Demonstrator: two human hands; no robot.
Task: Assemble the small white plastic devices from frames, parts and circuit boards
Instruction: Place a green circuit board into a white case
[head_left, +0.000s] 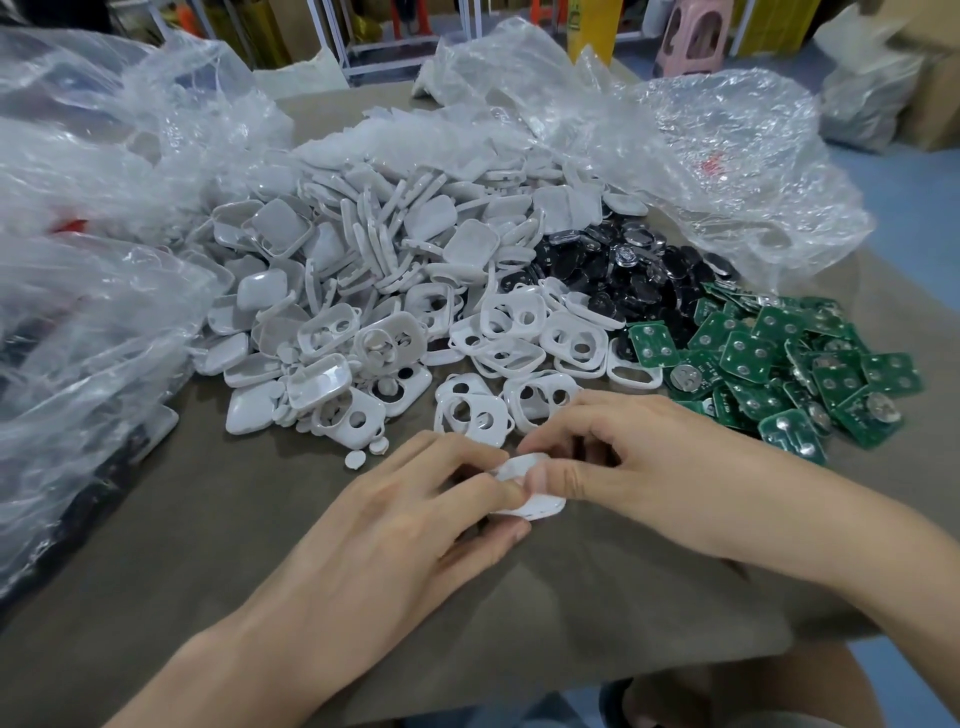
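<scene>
You are pinching a small white rounded-square plastic device between both hands, just above the brown table top near its front edge. Your left hand is curling round the piece from the left, its thumb lying under the lower edge and its fingertips bearing on the top. Your right hand is gripping it from the right, with the thumb pressing flat on the upper face and the fingers bent behind it.

Beyond your hands, loose parts are lying in heaps on the table. White plastic frames with round holes are sitting nearest you, and a few small white round buttons are lying at their left edge. Closed white plastic shells are piling up behind them. Black round pieces with shiny faces are lying to the right, and green square circuit boards with silver pads are spreading out beside those.

A crumpled clear plastic bag is slumping on the left; something dark is showing through its lower part, but you cannot tell what. Another crumpled clear plastic bag is lying open behind the black pieces, and the white shells are spilling out from under the clear film at the back.
</scene>
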